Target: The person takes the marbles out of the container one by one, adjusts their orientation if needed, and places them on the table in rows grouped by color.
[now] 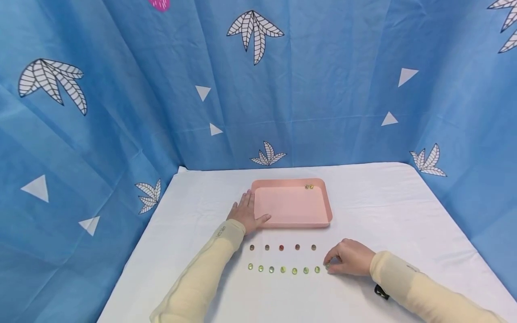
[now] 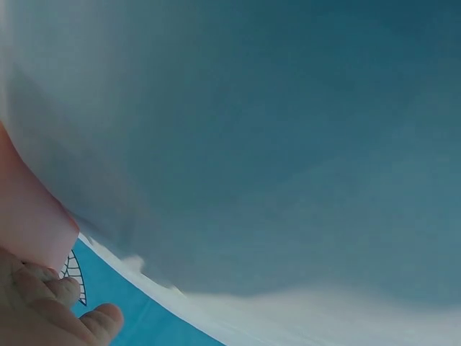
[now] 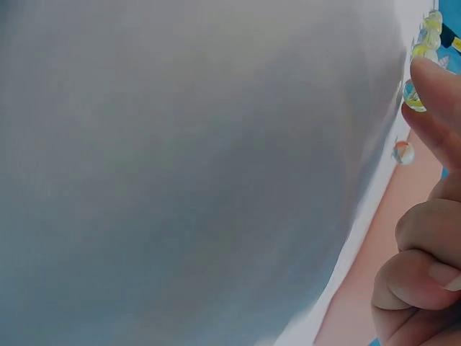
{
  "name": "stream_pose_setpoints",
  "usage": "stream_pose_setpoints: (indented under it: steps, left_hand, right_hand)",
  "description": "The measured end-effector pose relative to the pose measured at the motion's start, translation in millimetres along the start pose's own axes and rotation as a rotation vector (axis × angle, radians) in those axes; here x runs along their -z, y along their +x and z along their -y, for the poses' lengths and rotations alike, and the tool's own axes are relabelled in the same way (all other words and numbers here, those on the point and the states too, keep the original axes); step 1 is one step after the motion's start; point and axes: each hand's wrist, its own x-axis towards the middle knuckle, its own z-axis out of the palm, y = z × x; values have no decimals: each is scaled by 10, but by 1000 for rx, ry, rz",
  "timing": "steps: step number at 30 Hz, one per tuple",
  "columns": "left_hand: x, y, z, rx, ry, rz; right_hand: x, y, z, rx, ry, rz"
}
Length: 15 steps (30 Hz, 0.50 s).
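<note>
At the right end of the nearer row, my right hand (image 1: 350, 257) pinches a clear glass marble (image 3: 413, 95) with yellow-green inside, between thumb and forefinger. Its other fingers curl toward the palm in the right wrist view. My left hand (image 1: 245, 214) rests on the left side of a shallow pink tray (image 1: 291, 225), fingers extended along the side and thumb at the front rim. Two small marbles (image 1: 308, 186) sit together near the tray's back right corner. Several yellow-green marbles (image 1: 283, 269) make up the nearer row. Beyond them is a row of several darker marbles, one of them reddish (image 1: 281, 247).
A white cloth (image 1: 173, 251) covers the table. Blue patterned curtains (image 1: 323, 112) hang behind it and at both sides. A black object (image 1: 381, 292) shows beneath my right wrist.
</note>
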Motion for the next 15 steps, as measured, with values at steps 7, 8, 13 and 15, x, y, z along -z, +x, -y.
stream_pose_setpoints:
  steps: [7, 8, 13, 15]
  left_hand:
    - [-9, 8, 8, 3, -11, 0]
    - [-9, 8, 7, 3, -12, 0]
    - [2, 1, 4, 2, -9, -2]
    - [6, -2, 3, 2, -9, -3]
  right_hand:
    - [-4, -1, 27, -2, -6, -3]
    - [-4, 1, 28, -5, -9, -4]
    - [-9, -2, 30, -6, -8, -6]
    - [-10, -4, 30, -5, -9, -5]
